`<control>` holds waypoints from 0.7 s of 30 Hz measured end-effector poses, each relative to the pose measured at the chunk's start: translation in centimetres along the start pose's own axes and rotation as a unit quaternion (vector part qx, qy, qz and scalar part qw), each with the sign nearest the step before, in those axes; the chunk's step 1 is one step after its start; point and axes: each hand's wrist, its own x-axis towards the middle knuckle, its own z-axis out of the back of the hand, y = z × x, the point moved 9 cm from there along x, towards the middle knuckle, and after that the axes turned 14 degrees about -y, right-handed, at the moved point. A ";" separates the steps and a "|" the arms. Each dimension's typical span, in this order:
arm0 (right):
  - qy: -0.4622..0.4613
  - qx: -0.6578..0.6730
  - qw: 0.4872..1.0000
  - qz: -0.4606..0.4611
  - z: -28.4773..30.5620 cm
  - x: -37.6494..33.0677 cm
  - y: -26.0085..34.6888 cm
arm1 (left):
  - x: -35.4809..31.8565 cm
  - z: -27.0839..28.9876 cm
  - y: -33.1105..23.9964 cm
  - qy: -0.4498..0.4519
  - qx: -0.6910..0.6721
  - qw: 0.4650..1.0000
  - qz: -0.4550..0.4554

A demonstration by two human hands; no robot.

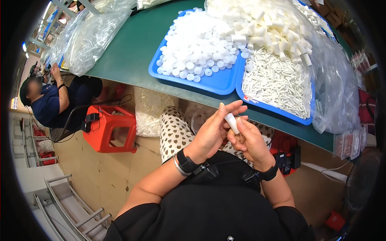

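While the left hand (211,136) is splayed, the right hand's grip (250,138) pinches a short, plain white cylinder (232,123).

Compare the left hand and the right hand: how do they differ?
The left hand has some fingers extended; the right hand has its fingers curled. The right hand grips a small white piece; whether the left hand touches it is unclear. Both are bare, close together, with a black band at each wrist.
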 end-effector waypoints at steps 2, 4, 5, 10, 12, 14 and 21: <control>-0.010 -0.015 1.000 0.000 0.1 -0.1 0.2 | 0.1 -0.1 0.0 0.005 0.010 1.000 0.017; -0.016 -0.069 0.996 0.055 0.9 0.4 0.1 | 0.2 -0.3 0.2 0.004 0.018 1.000 0.018; -0.019 -0.096 0.992 0.083 1.1 0.6 0.2 | 0.3 -0.4 0.3 0.003 0.021 1.000 0.018; -0.125 -0.449 0.813 0.349 -0.4 -1.2 3.4 | 0.5 -0.4 1.0 -0.015 0.027 0.999 -0.009; -0.135 -0.472 0.798 0.348 -0.4 -1.2 3.5 | 0.7 -0.5 1.0 -0.014 0.009 1.000 0.000; -0.126 -0.433 0.824 0.345 0.0 -0.8 3.3 | 0.8 -0.4 0.9 -0.008 -0.015 1.000 0.009; -0.042 -0.150 0.984 0.091 1.0 0.5 1.2 | 1.0 -0.1 0.8 0.006 -0.029 0.998 0.054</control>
